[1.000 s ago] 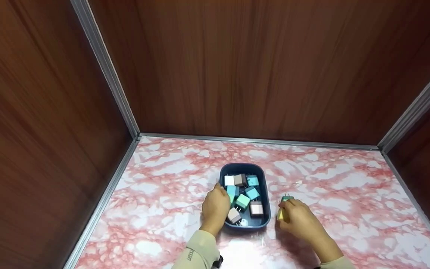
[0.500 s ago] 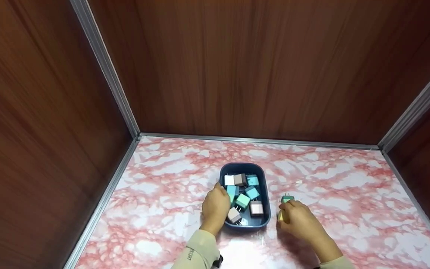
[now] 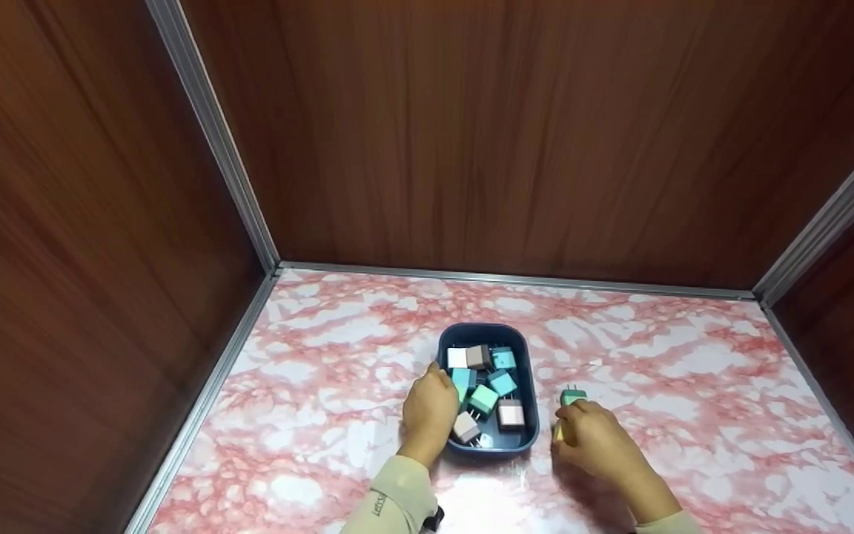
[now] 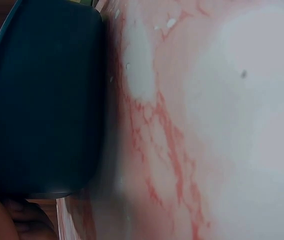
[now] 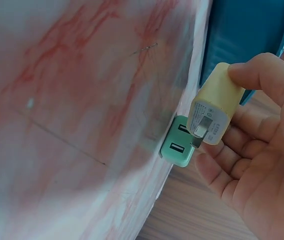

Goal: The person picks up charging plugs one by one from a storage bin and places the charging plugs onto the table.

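My left hand [image 3: 429, 409] grips the left side of a dark blue plastic box [image 3: 488, 450]; in the left wrist view only part of its fingers shows, against the box's wall [image 4: 44, 100]. Right of the box, my right hand [image 3: 599, 439] pinches a yellow charger plug [image 5: 221, 92] between thumb and fingers, its metal prongs pointing away from the palm. Just past those prongs a green charger plug [image 5: 174, 145] rests on the table, two USB ports showing. From the head view this green charger [image 3: 573, 397] sticks out beyond my fingertips, prongs facing the back.
Inside the box lie several charger plugs: a white one [image 3: 457, 358], blue ones such as this [image 3: 502, 383], a mint green one [image 3: 483, 400] and a pale one [image 3: 510, 415]. The red-and-white marbled table [image 3: 338, 386] is enclosed by brown wood-look panels [image 3: 471, 148].
Both hands stay almost where they were, and the box's contents look unchanged. Slightly more of the green charger shows past my right fingertips.
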The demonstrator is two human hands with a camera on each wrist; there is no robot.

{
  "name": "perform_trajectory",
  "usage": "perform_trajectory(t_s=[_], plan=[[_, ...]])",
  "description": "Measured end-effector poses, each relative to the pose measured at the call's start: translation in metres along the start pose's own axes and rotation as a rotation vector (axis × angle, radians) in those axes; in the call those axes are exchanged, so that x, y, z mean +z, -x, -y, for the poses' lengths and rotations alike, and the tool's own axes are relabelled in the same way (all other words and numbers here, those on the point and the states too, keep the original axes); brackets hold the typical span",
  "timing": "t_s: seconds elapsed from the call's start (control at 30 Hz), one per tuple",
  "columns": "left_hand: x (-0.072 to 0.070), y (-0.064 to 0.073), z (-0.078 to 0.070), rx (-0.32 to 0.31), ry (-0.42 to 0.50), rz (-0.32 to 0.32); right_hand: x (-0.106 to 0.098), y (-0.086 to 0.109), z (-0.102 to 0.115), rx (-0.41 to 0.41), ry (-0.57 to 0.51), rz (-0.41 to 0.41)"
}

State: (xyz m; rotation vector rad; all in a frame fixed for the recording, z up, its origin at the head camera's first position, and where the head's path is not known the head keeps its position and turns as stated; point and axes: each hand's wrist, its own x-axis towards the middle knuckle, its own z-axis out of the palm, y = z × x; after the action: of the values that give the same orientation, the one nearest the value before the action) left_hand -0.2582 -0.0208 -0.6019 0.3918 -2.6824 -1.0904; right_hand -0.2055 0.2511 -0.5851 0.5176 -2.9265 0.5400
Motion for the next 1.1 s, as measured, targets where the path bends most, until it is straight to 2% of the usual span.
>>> perform_trajectory(t_s=[0.33, 0.77, 1.1], plan=[[0.0001, -0.0012, 0.0002, 0.007, -0.004, 0.005, -0.0003, 0.0012, -0.0013, -0.027, 0.006, -0.019], [0.0027, -0.0013, 0.0011, 0.002, -0.016, 0.007, 0.0018, 0.0016, -0.0007, 0.008, 0.012, 0.002], [0.0021, -0.0012, 0.0008, 0.002, -0.011, -0.001, 0.0047, 0.0021, -0.0009, -0.045, 0.034, -0.008]])
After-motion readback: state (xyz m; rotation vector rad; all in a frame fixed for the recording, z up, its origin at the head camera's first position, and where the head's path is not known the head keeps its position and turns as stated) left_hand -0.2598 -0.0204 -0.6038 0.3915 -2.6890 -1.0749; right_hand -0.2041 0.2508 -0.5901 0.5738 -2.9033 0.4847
